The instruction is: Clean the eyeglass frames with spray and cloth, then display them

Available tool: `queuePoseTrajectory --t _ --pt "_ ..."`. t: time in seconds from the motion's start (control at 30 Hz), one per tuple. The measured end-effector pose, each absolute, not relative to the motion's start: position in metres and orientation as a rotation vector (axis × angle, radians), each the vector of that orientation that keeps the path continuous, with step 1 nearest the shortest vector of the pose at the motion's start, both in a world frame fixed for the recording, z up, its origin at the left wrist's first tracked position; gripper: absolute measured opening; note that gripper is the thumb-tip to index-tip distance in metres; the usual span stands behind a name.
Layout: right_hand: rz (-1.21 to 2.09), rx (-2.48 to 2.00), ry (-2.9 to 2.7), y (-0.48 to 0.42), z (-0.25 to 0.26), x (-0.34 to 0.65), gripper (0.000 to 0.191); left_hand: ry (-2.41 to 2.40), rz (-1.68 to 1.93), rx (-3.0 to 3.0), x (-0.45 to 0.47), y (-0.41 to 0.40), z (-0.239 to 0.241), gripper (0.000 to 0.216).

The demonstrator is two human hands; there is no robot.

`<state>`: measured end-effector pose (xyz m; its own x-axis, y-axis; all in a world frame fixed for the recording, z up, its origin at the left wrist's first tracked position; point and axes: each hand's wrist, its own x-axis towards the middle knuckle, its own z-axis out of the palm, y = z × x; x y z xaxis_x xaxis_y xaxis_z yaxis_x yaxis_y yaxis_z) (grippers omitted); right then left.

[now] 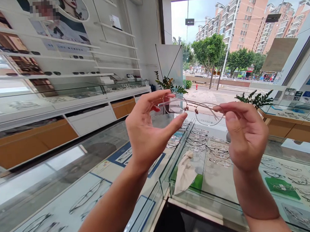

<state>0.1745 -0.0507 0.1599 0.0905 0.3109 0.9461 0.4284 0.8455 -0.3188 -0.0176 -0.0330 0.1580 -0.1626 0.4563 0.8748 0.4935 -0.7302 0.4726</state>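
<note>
A pair of eyeglasses (pixel 209 114) with thin round rims and clear lenses is held up above the glass counter, with the nose pads facing me. My left hand (pixel 149 126) is closed around the left lens, its index finger at the upper rim and its thumb by the lower edge near a nose pad. At the other end, my right hand (pixel 245 132) pinches the right outer side of the frame between thumb and fingers. The folded temples show only in part behind the lenses. Below them, a beige cloth (pixel 185 173) lies draped on the counter top.
Glass display counters (pixel 163 178) hold rows of eyeglasses (pixel 197 138) beneath and around my arms. A green pad (pixel 282 187) lies at the right. Wall shelves (pixel 117 52) with sunglasses stand left. Potted plants (pixel 255 98) are near the large window facing the street.
</note>
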Motion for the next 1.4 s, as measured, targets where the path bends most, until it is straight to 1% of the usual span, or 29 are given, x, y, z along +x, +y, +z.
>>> queuePoseTrajectory --t 0.17,0.33,0.43,0.53,0.7,0.83,0.93,1.07,1.13,1.3,1.4 --pt "-0.105 -0.605 -1.525 -0.048 0.159 0.177 0.021 -1.127 -2.127 -2.048 -0.018 -0.033 0.158 0.053" --pt "0.022 -0.528 -1.530 -0.042 0.160 0.182 0.025 -1.081 -2.297 -2.132 -0.021 -0.027 0.160 0.050" --pt "0.096 -0.504 -1.629 -0.043 0.162 0.181 0.019 -1.118 -2.428 -2.325 -0.023 -0.021 0.161 0.046" --pt "0.090 -0.510 -1.751 -0.047 0.163 0.178 0.010 -1.166 -2.496 -2.540 -0.023 -0.018 0.162 0.045" --pt "-0.014 -0.504 -1.729 -0.052 0.163 0.173 0.011 -1.192 -2.550 -2.792 -0.021 -0.023 0.166 0.044" --pt "-0.053 -0.500 -1.679 -0.051 0.161 0.172 0.006 -1.189 -2.516 -2.952 -0.021 -0.026 0.170 0.047" --pt "-0.026 -0.469 -1.674 -0.049 0.160 0.171 0.009 -1.194 -2.461 -3.042 -0.022 -0.027 0.170 0.045" --pt "0.091 -0.379 -1.713 -0.045 0.158 0.171 0.011 -1.180 -2.293 -3.196 -0.025 -0.023 0.167 0.038" --pt "0.166 -0.351 -1.724 -0.043 0.157 0.171 0.011 -1.168 -2.209 -3.244 -0.027 -0.020 0.164 0.038" --pt "0.338 -0.316 -1.714 -0.039 0.156 0.170 0.010 -1.139 -2.161 -3.275 -0.027 -0.016 0.160 0.040" --pt "0.388 -0.326 -1.714 -0.038 0.157 0.169 0.010 -1.149 -2.146 -3.275 -0.026 -0.017 0.162 0.042"
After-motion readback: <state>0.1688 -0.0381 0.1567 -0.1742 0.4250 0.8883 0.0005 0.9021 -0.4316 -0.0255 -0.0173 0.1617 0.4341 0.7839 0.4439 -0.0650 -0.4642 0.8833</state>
